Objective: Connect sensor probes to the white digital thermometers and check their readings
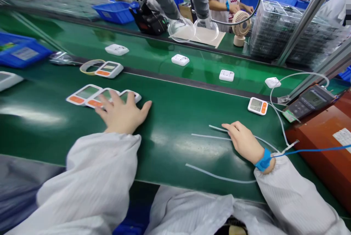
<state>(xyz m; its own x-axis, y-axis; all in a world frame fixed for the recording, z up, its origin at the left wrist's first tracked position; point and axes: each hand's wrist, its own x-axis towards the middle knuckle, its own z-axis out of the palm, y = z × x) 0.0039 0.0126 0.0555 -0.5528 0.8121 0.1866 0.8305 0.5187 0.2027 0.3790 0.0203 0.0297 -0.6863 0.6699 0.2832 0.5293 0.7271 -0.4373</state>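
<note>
My left hand [122,112] lies flat and open on the green belt [175,118], its fingers spread over the near end of a row of white devices with orange buttons [82,95]. My right hand [241,138] rests on the belt with its fingers curled down onto thin clear tubes [208,136]; whether it grips one I cannot make out. A blue wrist strap [264,160] with a blue cord circles that wrist. One more white device with an orange button [257,106] lies beyond the right hand.
White housings [180,59] ride the far belt. A tape ring [89,66] and another device [109,69] lie at the left. A grey meter [309,101] and brown box [326,147] stand right. Blue bins [19,53], a small fan [240,26] and other workers are across.
</note>
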